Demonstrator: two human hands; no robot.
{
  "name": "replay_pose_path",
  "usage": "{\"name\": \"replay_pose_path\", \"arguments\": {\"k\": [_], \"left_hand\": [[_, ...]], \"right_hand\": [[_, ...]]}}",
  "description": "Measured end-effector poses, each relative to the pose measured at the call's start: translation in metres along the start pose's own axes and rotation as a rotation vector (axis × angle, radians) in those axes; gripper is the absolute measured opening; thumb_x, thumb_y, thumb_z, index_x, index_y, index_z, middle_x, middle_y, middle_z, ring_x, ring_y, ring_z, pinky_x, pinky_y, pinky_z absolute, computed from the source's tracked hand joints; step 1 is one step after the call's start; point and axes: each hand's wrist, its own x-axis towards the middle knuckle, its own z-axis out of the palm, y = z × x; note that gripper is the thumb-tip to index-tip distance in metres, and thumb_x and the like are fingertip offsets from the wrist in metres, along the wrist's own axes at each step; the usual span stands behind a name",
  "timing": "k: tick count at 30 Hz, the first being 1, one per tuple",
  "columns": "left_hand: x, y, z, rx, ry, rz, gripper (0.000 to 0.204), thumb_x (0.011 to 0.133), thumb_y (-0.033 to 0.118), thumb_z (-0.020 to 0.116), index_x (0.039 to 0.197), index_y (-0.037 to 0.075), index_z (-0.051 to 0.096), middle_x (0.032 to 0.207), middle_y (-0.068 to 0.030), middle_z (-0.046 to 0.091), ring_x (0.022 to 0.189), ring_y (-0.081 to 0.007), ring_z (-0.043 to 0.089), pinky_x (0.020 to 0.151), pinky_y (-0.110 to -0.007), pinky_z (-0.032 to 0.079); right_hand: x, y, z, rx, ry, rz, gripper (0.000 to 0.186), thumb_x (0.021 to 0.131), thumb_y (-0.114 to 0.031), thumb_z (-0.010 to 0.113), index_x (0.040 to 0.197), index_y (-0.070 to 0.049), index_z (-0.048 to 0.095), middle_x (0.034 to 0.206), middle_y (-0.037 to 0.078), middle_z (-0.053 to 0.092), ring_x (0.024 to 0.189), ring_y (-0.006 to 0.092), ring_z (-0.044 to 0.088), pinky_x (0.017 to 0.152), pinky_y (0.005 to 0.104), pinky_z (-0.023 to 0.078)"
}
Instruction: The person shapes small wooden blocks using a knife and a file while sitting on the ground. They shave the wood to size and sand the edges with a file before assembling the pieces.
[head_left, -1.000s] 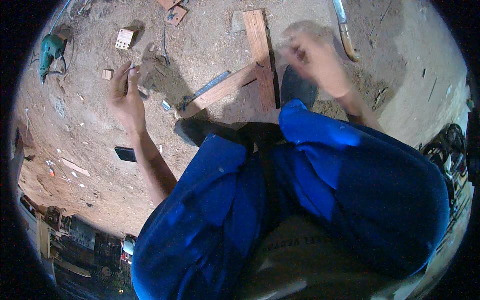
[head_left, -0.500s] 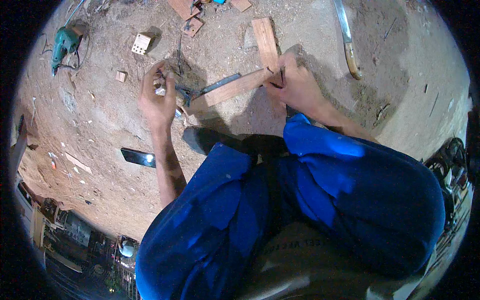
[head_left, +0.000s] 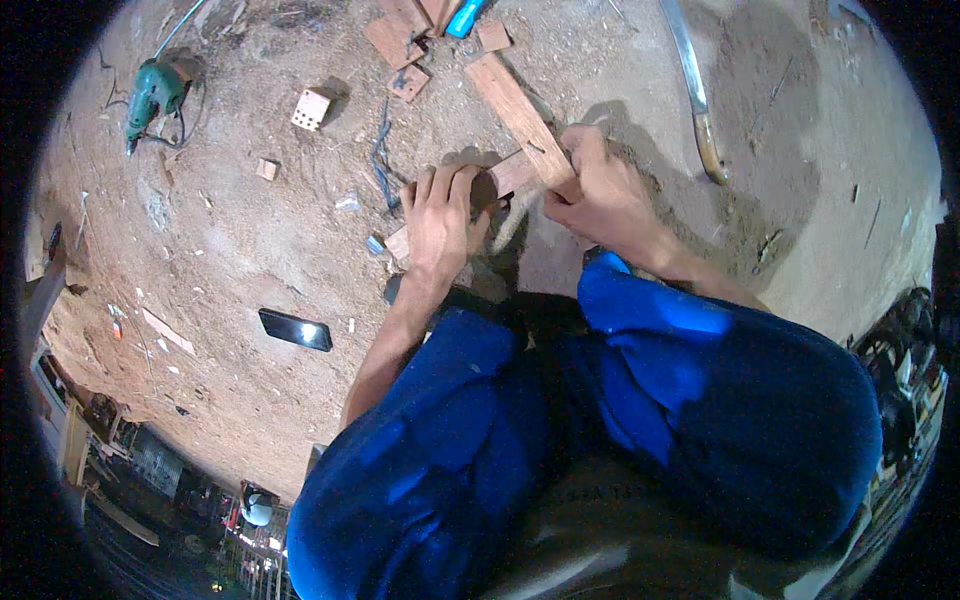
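Two flat strips of reddish wood meet at an angle in front of me. The upper strip (head_left: 515,105) lies across the end of the lower strip (head_left: 513,172), and a small dark mark, perhaps a bent nail, shows near the joint. Over the middle of the lower strip, my left hand (head_left: 438,222) is closed with its fingers bent around it. My right hand (head_left: 608,200) pinches the near end of the upper strip beside the joint. The left hand and its shadow hide part of the lower strip.
A long knife (head_left: 703,125) with a wooden handle lies at the right. Wood offcuts (head_left: 395,45) and a blue object (head_left: 465,17) are at the top. Leftward are a green drill (head_left: 153,95), a drilled wooden block (head_left: 312,108), a small cube (head_left: 267,169) and a phone (head_left: 296,330).
My left hand has moved right and come down around the lower strip. The upper strip now slants more to the left. A dark bar that lay along the lower strip no longer shows.
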Motion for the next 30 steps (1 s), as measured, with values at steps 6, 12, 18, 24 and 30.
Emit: {"name": "replay_pose_path", "arguments": {"k": [6,12,18,24,30], "left_hand": [[0.034,0.024,-0.044,-0.27,0.175,-0.092,0.047,0.082,0.015,0.08,0.12,0.003,0.056,0.107,-0.0228,0.064,0.096,-0.0431,0.065,0.08,-0.048,0.054],[0.074,0.031,-0.091,-0.257,0.273,-0.167,0.045,0.084,0.016,0.079,0.12,0.006,0.055,0.088,-0.0221,0.07,0.081,-0.0433,0.071,0.067,-0.049,0.056],[0.08,0.014,-0.09,-0.167,0.179,-0.195,0.046,0.08,0.011,0.078,0.12,0.007,0.055,0.092,-0.0229,0.072,0.084,-0.0408,0.072,0.068,-0.048,0.057],[0.065,0.019,-0.084,-0.288,0.102,-0.164,0.049,0.077,0.009,0.079,0.12,0.005,0.056,0.099,-0.0225,0.072,0.091,-0.0404,0.072,0.074,-0.047,0.057],[0.047,0.03,-0.099,-0.399,-0.008,0.006,0.052,0.077,0.008,0.077,0.123,0.004,0.053,0.108,-0.0252,0.066,0.1,-0.0451,0.067,0.081,-0.05,0.056]], "right_hand": [[0.021,-0.004,-0.044,-0.063,0.268,-0.175,0.063,0.081,-0.029,0.08,0.127,-0.002,0.046,0.104,0.022,0.065,0.096,0.0435,0.065,0.084,0.0521,0.053],[0.02,-0.035,-0.073,-0.254,0.393,-0.462,0.052,0.083,-0.036,0.081,0.123,-0.007,0.066,0.145,0.025,0.047,0.131,0.0434,0.046,0.112,0.0512,0.035],[0.009,-0.062,-0.084,0.028,0.11,-0.816,0.044,0.081,-0.027,0.081,0.121,-0.012,0.07,0.152,0.021,0.04,0.14,0.0408,0.039,0.114,0.0508,0.033],[0.05,-0.029,-0.11,-0.24,0.231,-0.568,0.066,0.083,-0.008,0.072,0.144,-0.021,0.049,0.158,0.019,0.029,0.142,0.0445,0.032,0.116,0.0539,0.033],[0.063,-0.026,-0.118,-0.589,0.289,-0.61,0.07,0.077,0.0,0.07,0.141,-0.024,0.053,0.162,0.007,0.028,0.143,0.0394,0.032,0.119,0.0511,0.031]]}}
